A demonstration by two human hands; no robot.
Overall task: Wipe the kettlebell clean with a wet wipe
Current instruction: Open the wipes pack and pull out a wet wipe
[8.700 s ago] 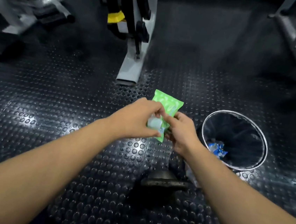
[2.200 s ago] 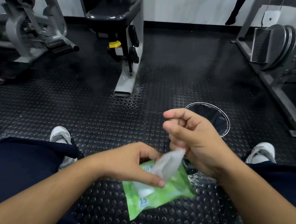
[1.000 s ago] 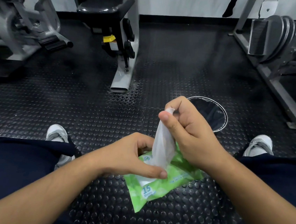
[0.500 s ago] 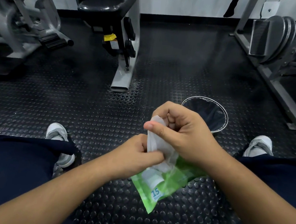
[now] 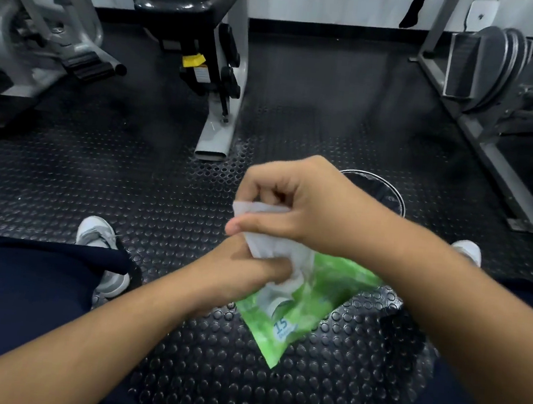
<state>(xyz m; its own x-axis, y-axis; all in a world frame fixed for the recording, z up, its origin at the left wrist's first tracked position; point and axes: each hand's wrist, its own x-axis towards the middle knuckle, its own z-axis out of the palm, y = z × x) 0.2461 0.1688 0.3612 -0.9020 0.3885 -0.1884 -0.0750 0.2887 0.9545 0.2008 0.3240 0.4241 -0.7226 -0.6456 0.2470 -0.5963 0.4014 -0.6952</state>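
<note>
A green wet-wipe pack [image 5: 300, 307] hangs above the studded floor between my knees, held at its top by my left hand [image 5: 237, 274]. My right hand [image 5: 301, 205] is just above it, fingers closed on a white wet wipe [image 5: 265, 234] that still runs down into the pack's opening. The wipe is bunched between thumb and fingers. The kettlebell is not visible; my hands and the pack cover the floor where it could be.
A round black bin [image 5: 381, 191] with a metal rim stands behind my right hand. A grey machine foot [image 5: 216, 134] lies ahead at centre. More gym machines stand at the left [image 5: 39, 33] and right [image 5: 488, 80]. My shoes [image 5: 99, 243] rest on the black rubber floor.
My right hand has come back down and left with the wipe, bunching it near the pack. The left hand shifted its grip at the pack's top and the pack tilted slightly.
</note>
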